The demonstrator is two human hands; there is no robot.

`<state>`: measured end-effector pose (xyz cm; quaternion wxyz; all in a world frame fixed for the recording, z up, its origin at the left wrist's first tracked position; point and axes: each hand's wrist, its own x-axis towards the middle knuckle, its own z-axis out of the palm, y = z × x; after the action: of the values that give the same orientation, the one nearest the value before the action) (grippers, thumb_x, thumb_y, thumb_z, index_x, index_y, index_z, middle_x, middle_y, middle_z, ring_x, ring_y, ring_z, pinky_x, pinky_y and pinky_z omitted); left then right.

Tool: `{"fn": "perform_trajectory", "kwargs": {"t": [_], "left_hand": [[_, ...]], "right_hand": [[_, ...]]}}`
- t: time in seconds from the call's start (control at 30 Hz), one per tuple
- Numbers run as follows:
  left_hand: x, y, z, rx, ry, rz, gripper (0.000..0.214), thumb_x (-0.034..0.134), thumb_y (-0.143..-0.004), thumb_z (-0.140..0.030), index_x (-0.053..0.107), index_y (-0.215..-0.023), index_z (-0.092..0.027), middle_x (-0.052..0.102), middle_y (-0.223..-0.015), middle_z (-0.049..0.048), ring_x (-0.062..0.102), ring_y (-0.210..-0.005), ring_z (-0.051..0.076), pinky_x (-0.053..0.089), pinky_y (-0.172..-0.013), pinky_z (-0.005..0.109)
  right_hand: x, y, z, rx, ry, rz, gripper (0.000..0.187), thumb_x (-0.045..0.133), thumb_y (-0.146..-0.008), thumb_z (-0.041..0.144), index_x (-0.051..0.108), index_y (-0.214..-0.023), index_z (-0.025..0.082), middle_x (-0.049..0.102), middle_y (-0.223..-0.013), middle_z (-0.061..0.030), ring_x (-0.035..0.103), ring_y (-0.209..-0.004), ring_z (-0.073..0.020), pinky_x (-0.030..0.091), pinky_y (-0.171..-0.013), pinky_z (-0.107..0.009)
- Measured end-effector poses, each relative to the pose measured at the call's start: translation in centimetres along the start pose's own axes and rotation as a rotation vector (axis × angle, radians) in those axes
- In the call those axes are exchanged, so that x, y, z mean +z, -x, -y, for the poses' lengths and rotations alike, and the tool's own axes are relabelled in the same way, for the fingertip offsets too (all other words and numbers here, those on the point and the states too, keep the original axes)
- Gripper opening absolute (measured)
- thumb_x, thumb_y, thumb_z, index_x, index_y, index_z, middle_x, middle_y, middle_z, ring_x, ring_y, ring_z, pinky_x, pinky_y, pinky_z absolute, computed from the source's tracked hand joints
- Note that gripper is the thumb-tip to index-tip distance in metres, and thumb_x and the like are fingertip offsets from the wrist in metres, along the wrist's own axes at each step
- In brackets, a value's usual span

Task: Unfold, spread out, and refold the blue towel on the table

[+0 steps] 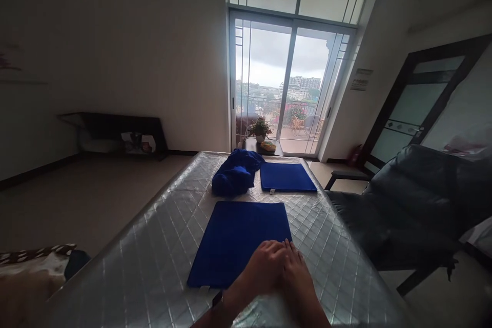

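Observation:
A flat, squarish piece of folded blue fabric [242, 238] lies on the silvery quilted surface, with a small white tag at its near edge. My left hand [271, 261] rests at its lower right side, fingers bent and knuckles up; what is under them is hidden. Close against it, my right hand [298, 266] lies with fingers stretched forward along the fabric's right edge. A dark band [217, 298] circles my left wrist. Farther off sit a second flat folded blue fabric piece [288, 177] with a white tag and a crumpled blue fabric heap [234, 174].
The quilted silvery surface [149, 246] looks like a covered mattress or table. A black padded chair [407, 210] stands close on the right. Beyond the far end are a potted plant [260, 128] and glass sliding doors [265, 66]. Patterned cloth [38, 253] shows at lower left.

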<state>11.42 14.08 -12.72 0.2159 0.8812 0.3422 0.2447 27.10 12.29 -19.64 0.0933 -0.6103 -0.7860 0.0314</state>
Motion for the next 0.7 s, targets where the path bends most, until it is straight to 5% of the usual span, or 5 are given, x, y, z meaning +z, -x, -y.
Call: {"fn": "perform_trajectory", "kwargs": {"t": [0.2,0.53,0.7], "left_hand": [[1.5,2.6,5.0,-0.129,-0.149,0.055,0.064,0.031,-0.099,-0.059,0.037,-0.153,-0.026,0.035,-0.157,0.0124,0.025,-0.148,0.032,0.023,-0.122,0.056],[-3.0,11.7,10.1,-0.692,-0.549,0.112,0.075,0.027,-0.097,-0.067,0.018,-0.157,-0.023,0.008,-0.163,0.0017,0.005,-0.152,0.027,0.012,-0.124,0.051],[-3.0,13.9,10.7,-0.770,-0.583,0.057,0.084,0.026,-0.093,-0.073,0.017,-0.157,-0.019,0.004,-0.163,0.0062,0.003,-0.151,0.028,0.014,-0.123,0.050]], "right_hand": [[-3.3,-0.1,1.6,0.165,-0.053,0.212,0.063,0.022,-0.103,0.042,0.022,-0.156,0.009,0.010,-0.162,-0.0055,0.010,-0.152,-0.0221,0.012,-0.124,-0.042],[-3.0,-0.2,1.6,0.203,-0.088,0.215,0.064,0.021,-0.103,0.044,0.017,-0.157,0.010,0.007,-0.163,-0.0017,0.006,-0.152,-0.0194,0.008,-0.125,-0.039],[-2.9,0.0,1.7,0.201,-0.071,0.199,0.064,0.023,-0.102,0.043,0.018,-0.157,0.009,0.009,-0.162,-0.0038,0.009,-0.152,-0.0207,0.009,-0.124,-0.040]]}}
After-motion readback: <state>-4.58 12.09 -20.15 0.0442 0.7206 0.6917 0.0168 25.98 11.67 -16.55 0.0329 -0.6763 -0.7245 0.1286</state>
